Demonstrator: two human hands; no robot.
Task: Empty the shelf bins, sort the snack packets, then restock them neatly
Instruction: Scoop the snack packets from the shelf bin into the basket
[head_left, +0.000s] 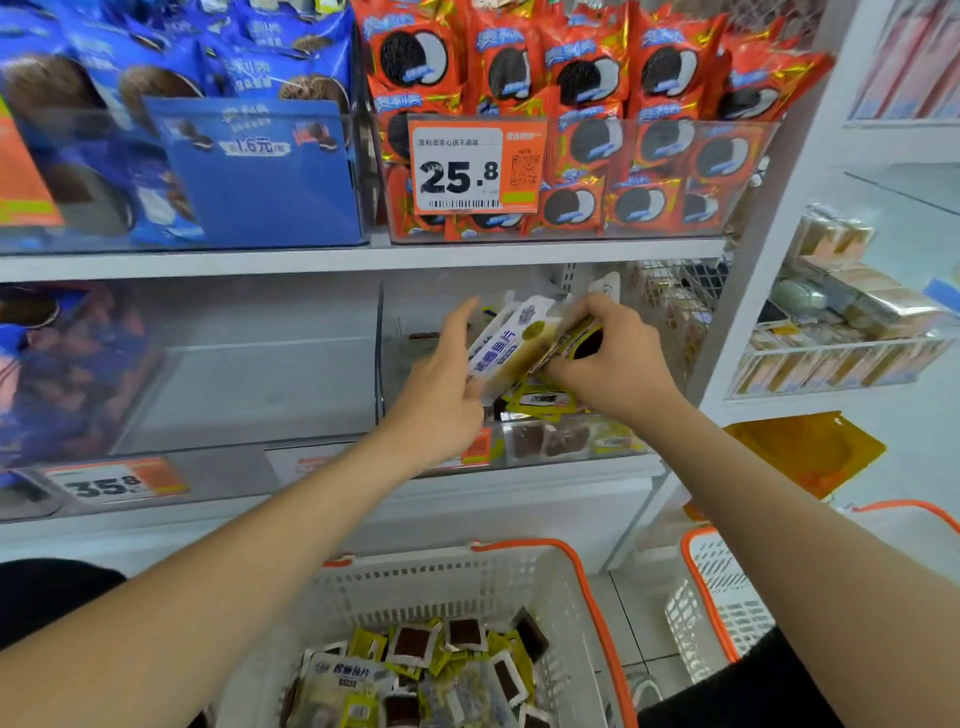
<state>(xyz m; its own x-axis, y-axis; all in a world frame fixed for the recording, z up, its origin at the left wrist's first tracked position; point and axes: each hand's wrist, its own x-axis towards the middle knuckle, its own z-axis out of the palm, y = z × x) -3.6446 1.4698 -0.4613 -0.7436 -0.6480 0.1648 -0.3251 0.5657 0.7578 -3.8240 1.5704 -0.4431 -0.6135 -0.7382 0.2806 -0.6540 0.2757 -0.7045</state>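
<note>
Far left of the grip, blue cookie packets (67, 374) fill one clear bin, and the see-through bin (249, 364) next to it shows no packets. The left hand (447, 384) lies flat, fingers straight, against the left side of a stack of snack packets (511, 348). The right hand (613, 364) curls round the stack's right end, pinching it. The stack is inside the right-hand bin (571, 447), just above loose yellow packets (540, 402) on its floor. Straight above the grip are red cookie packets (587, 78) behind a 25.8 price tag (475, 166). Below the grip is a white basket (587, 582) holding more snack packets (441, 670). A second basket (711, 587) is to the right of it.
</note>
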